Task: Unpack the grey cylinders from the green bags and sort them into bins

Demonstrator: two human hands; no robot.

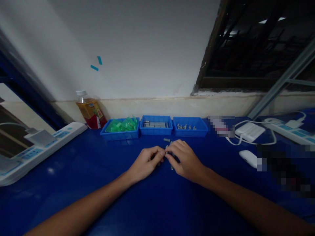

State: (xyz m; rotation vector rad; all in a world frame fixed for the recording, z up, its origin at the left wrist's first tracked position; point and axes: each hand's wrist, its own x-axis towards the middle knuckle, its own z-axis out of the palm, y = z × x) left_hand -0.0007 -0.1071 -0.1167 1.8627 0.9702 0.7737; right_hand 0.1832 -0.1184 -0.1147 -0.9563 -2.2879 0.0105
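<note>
Both hands meet above the blue tabletop (pixel 137 200) with their fingertips pinched together. Between them shows a bit of a small metal part (pixel 166 153), too small and covered to name. My left hand (pixel 149 161) is closed on it from one side, and my right hand (pixel 185 160) from the other. A short grey metal cylinder (pixel 166 140) lies just beyond the fingers. Under my right hand, another metal piece (pixel 172 168) peeks out, mostly hidden.
Along the wall stand a blue bin (pixel 120 135) with green plastic bags, another bin (pixel 155 131) with metal cylinders, and a third (pixel 190 133) with small metal fittings. A drink bottle (pixel 91 109), power strips (pixel 36 152) and a white mouse (pixel 248 158) flank them.
</note>
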